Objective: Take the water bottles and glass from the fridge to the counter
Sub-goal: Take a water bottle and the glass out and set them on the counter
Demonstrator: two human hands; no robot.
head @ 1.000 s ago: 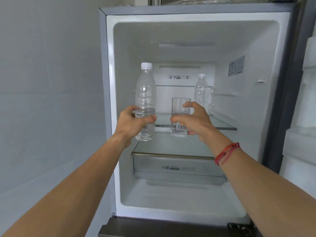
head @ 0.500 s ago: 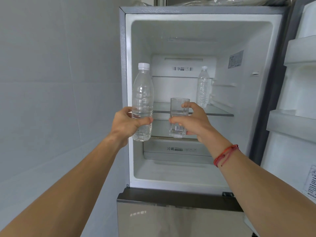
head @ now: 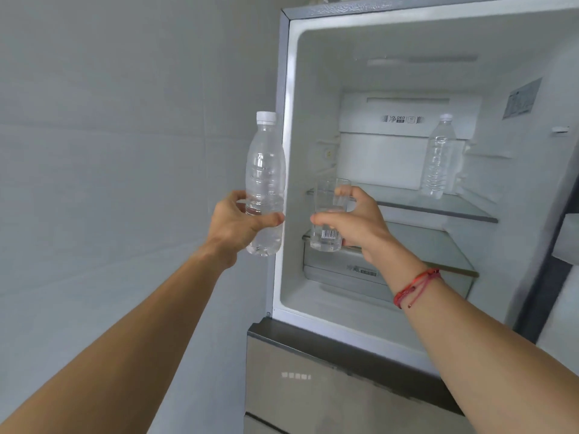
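Note:
My left hand (head: 238, 225) grips a clear water bottle (head: 265, 170) with a white cap, upright, in front of the fridge's left edge. My right hand (head: 357, 223) holds a clear drinking glass (head: 327, 211) with a barcode sticker, just in front of the fridge opening. A second clear water bottle (head: 438, 156) stands upright on the glass upper shelf (head: 470, 211) at the back right of the open fridge (head: 283, 183).
A grey tiled wall (head: 109, 151) fills the left side. A crisper drawer (head: 344, 270) sits under the lower shelf. Below is a closed glossy drawer front (head: 313, 386). The open door (head: 564, 239) with its shelves stands at the right edge.
Both hands have drawn the bottle and the glass out of the fridge and toward the left. The view has swung left and the fridge now sits at the right.

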